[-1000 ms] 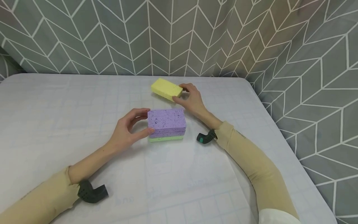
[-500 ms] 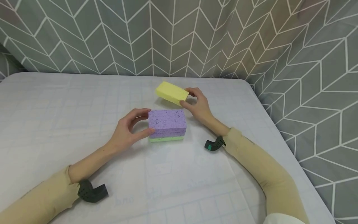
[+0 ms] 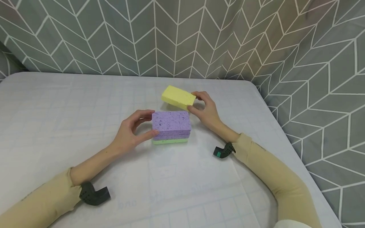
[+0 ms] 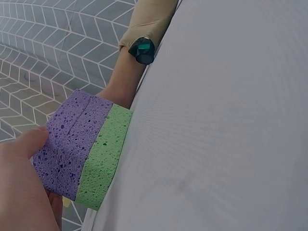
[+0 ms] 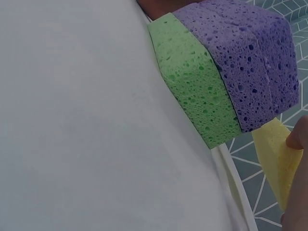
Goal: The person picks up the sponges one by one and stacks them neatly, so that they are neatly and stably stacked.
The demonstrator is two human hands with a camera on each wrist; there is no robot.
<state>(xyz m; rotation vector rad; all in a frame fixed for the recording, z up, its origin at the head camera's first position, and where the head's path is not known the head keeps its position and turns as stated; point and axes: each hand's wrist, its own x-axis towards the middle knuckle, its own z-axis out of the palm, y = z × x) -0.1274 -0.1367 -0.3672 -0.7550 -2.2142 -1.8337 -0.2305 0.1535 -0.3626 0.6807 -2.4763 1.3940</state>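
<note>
A stack of sponges stands on the table, two purple sponges (image 3: 171, 121) over a light green sponge (image 3: 170, 141). My left hand (image 3: 129, 132) grips the purple layers at their left end, thumb on the near side and fingers at the far corner. Behind the stack and to its right, my right hand (image 3: 206, 110) pinches a yellow sponge (image 3: 178, 97) by its right end, thumb in front and fingers behind. That sponge is tilted, with a shadow under it. In the right wrist view, the yellow sponge (image 5: 275, 156) shows partly behind the stack.
A white, faintly printed cover (image 3: 85, 104) lies over the table. Grey curtain (image 3: 165, 38) with white zigzag lines hangs along the back and right edges. Dark wrist cameras (image 3: 94, 193) sit at both sleeve cuffs.
My right hand has drawn the yellow sponge to the right and a little nearer, towards the stack. My left hand and the stack have stayed nearly still.
</note>
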